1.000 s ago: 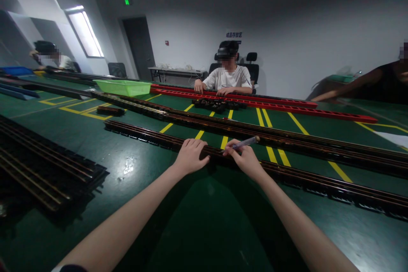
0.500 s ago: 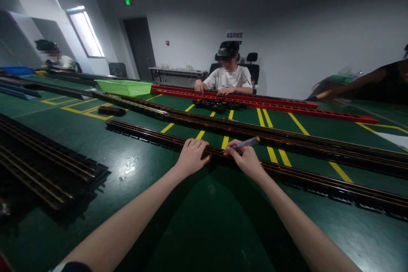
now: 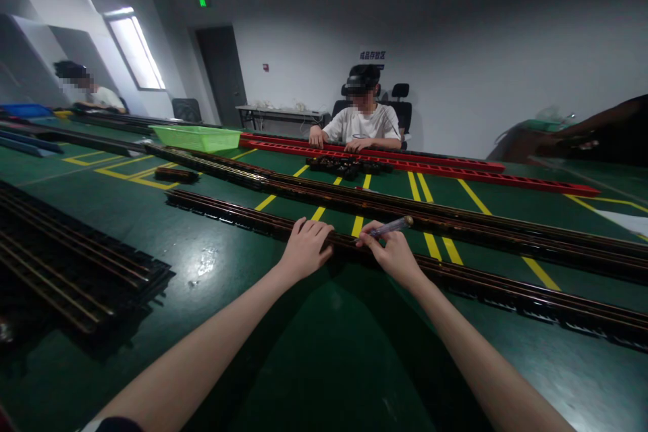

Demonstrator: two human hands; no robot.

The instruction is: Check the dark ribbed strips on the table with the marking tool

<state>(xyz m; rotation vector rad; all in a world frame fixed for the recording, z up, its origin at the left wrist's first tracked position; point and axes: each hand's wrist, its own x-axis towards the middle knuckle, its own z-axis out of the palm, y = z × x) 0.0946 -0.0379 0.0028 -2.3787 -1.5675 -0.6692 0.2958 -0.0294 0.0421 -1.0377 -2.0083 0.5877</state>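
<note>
A long, narrow dark rail (image 3: 486, 280) with copper-coloured lines along it lies across the green table in front of me. My left hand (image 3: 306, 248) is laid over it near the middle, fingers bent over the far side and thumb on the near side. Just to the right, my right hand (image 3: 389, 253) pinches a screwdriver (image 3: 392, 226) with a clear handle. The screwdriver is tilted, its handle end pointing up to the right. Its tip is at the rail, though the exact contact point is too small to make out.
Behind it runs another group of dark rails (image 3: 405, 212). More dark rails (image 3: 61, 256) lie at the left. Further back are a green basket (image 3: 195, 140), red slotted channels (image 3: 445, 167) and a heap of dark parts (image 3: 347, 167). A co-worker (image 3: 362, 123) sits opposite.
My hands and the screwdriver hold almost the same position. At the far right a co-worker's arm has shifted, and the person at the far left has moved slightly.
</note>
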